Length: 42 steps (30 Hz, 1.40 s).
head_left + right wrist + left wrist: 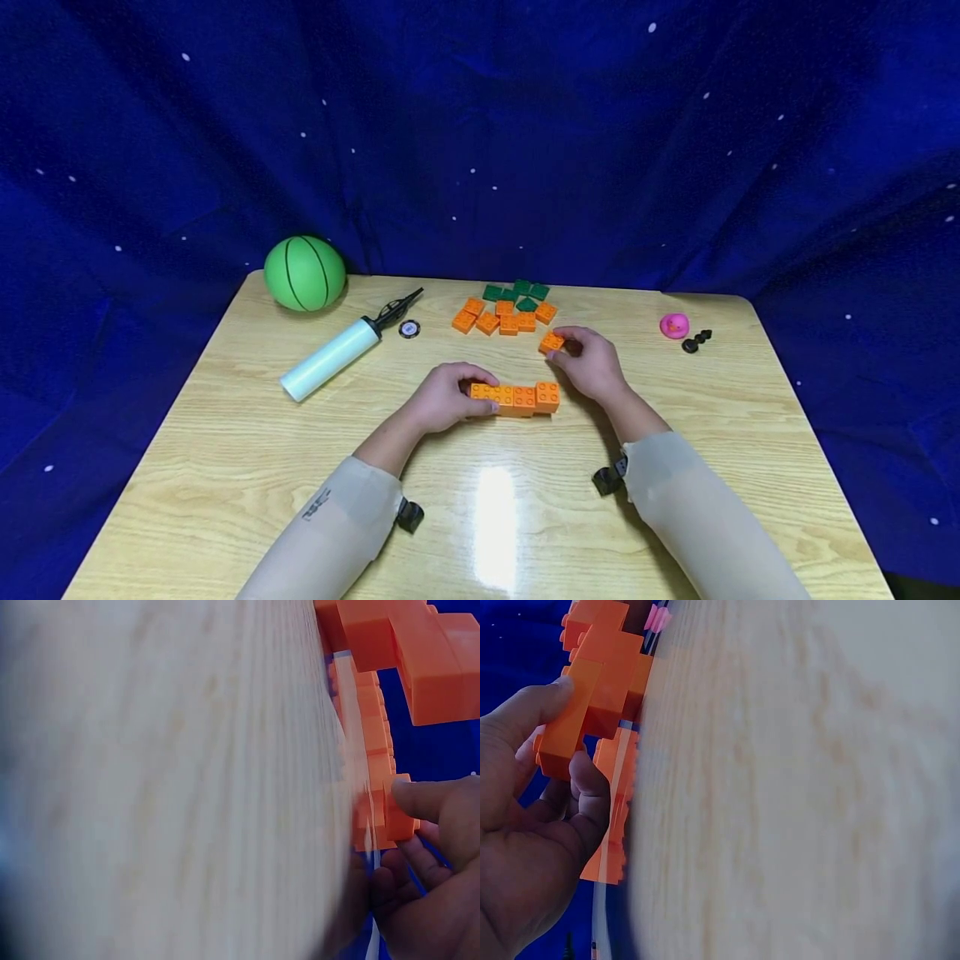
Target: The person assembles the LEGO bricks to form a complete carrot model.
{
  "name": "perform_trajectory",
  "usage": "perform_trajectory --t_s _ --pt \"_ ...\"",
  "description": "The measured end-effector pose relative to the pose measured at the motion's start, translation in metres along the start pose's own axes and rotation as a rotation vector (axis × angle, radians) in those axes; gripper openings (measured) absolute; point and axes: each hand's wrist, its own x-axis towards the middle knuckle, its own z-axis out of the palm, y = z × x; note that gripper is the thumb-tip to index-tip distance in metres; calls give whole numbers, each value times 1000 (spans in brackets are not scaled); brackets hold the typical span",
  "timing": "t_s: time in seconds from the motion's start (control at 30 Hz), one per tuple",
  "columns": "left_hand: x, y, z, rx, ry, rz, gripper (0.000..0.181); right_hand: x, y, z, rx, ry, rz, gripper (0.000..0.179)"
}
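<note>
In the head view my left hand [441, 400] grips the left end of a row of joined orange building bricks [524, 400], thumb in front and fingers behind. The row is stepped, and a brick at its right end stands higher. The left wrist view shows the thumb and fingers around the end brick [571, 720]. Farther back to the right, my right hand [596, 367] pinches a single orange building brick [551, 342] between thumb and fingers. The right wrist view shows that brick [403, 810] at the fingertips, with the joined row [435, 671] above it.
Several loose orange bricks [508, 323] and green pieces [522, 287] lie behind the hands. At the left are a green ball [305, 273], a hand pump [332, 360] and a poker chip [409, 329]. A pink toy [674, 326] and small black pieces [691, 345] lie at the right.
</note>
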Motion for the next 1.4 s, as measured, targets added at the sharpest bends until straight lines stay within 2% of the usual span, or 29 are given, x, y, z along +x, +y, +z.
perform_trajectory --t_s 0.27,0.63,0.87,1.4 --pt "-1 1 0 -8 -1 -15 28 -9 -4 -4 39 -10 23 40" --pt "-1 2 1 -23 -10 -21 28 -24 -14 -11 67 -18 -13 39" --pt "-1 3 0 -34 -5 -28 28 -34 -25 -15 139 -48 -15 38" --pt "-1 3 0 -24 -3 -35 28 -52 -49 -15 138 -76 -75 38"
